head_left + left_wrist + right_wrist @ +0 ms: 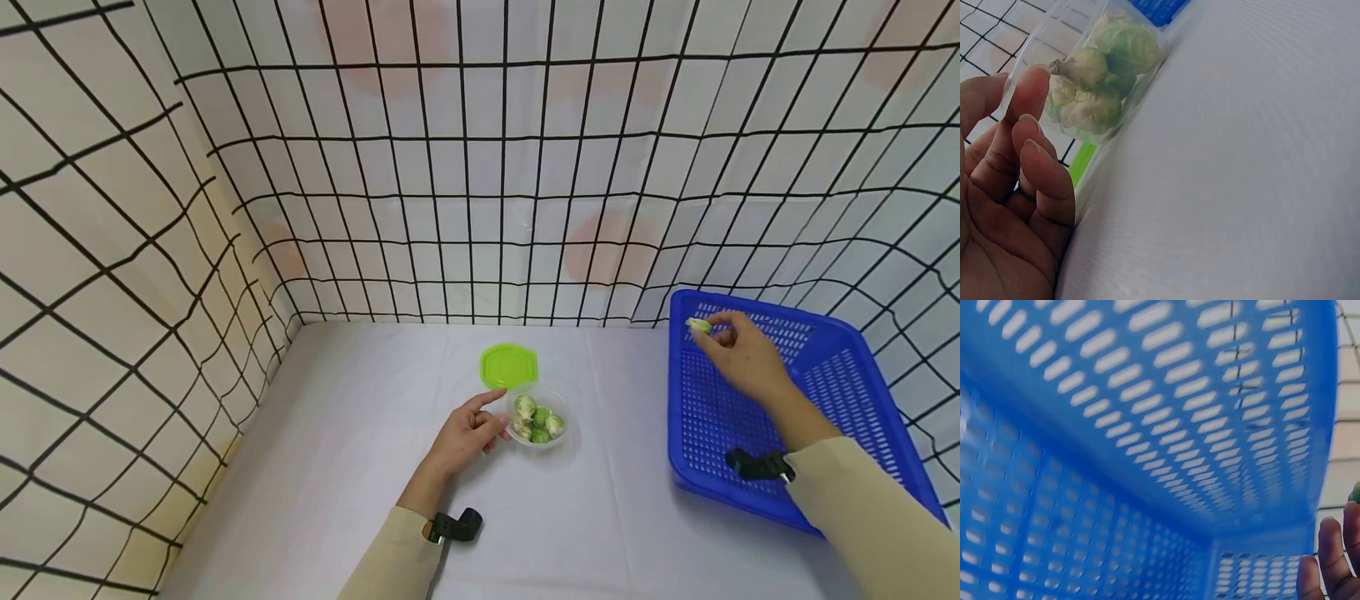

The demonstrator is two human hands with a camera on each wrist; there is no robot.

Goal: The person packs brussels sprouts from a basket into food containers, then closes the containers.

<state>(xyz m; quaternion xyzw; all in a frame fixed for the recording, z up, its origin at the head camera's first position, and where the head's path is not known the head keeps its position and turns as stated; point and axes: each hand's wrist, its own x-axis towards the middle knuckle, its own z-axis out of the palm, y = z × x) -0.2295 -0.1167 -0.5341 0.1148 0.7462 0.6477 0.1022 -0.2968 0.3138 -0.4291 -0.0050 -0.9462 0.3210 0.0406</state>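
Observation:
My left hand is at the left side of a small clear plastic container, thumb and index finger at its rim. Several Brussels sprouts lie inside the container, seen close through its wall in the left wrist view. Over the far left corner of a blue plastic basket, my right hand pinches one Brussels sprout between thumb and fingers. At the right edge of the right wrist view, only a sliver of that sprout and some fingertips show.
A bright green lid lies flat on the white cloth table just behind the container. Black wire grid panels with white sheeting behind them stand at the back and both sides. The basket sits at the right, near the grid.

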